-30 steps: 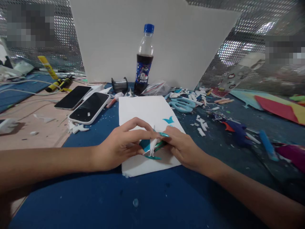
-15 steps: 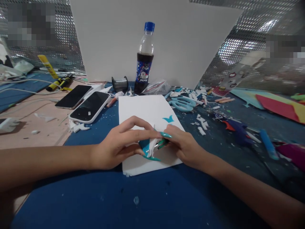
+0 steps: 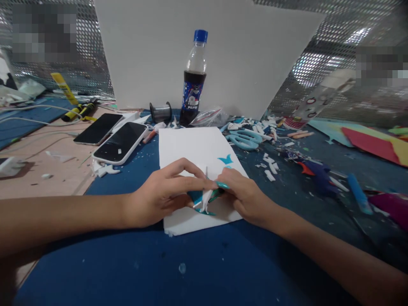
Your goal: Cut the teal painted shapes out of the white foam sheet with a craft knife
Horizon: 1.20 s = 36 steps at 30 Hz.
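Observation:
A small teal, blue and white craft piece (image 3: 205,199) is held over a white foam sheet (image 3: 188,142), its white middle ragged. My left hand (image 3: 168,193) comes in from the left, thumb and fingertips closed on the piece's left side and top. From the right, my right hand (image 3: 244,191) has its fingers curled round the piece's right end, by a teal edge and a dark green part. What exactly those right fingers grip is partly hidden. Just beyond my right hand, a blue tail-shaped cutout (image 3: 225,159) lies on the sheet.
Behind the sheet stand a Pepsi bottle (image 3: 193,83) and a wire spool (image 3: 160,112). Two phones, one a white-cased phone (image 3: 121,143), lie left. Light-blue scissors (image 3: 245,139), white scraps (image 3: 270,165) and a dark blue glue gun (image 3: 318,173) are on the right.
Both hands have shifted very slightly downward with the craft piece, and it has turned a little between the fingers. Everything else looks the same.

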Motion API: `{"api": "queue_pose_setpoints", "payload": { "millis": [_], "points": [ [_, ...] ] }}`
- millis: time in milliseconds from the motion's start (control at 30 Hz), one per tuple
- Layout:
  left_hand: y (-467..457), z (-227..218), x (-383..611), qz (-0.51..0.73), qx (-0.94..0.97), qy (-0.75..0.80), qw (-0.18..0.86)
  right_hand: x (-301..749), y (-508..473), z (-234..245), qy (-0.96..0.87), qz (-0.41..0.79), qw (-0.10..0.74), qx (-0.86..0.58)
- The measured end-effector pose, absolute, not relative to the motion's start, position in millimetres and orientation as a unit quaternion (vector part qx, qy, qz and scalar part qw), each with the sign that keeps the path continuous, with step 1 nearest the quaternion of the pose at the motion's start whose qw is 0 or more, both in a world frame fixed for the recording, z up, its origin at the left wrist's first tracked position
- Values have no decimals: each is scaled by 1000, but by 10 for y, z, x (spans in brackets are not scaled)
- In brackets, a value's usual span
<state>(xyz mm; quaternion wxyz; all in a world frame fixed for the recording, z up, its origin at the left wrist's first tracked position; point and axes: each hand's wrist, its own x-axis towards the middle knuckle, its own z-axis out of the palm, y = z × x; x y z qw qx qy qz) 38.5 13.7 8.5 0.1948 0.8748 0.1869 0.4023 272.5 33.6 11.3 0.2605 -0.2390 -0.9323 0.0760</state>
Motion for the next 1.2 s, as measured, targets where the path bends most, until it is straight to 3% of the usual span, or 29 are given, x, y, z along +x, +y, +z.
{"api": "queue_pose_setpoints", "payload": {
  "millis": [500, 767, 1033, 1200],
  "points": [
    [141, 24, 379, 458, 858, 146, 182, 2752, 331, 113, -930, 102, 259, -237],
    [126, -22, 398, 461, 841, 159, 234, 2755, 341, 105, -932, 105, 247, -245],
    [105, -169, 433, 416, 803, 230, 360, 2742, 331, 123, -936, 106, 246, -230],
    [111, -162, 455, 423, 800, 250, 345, 2736, 325, 112, -936, 112, 243, -229]
  ]
}}
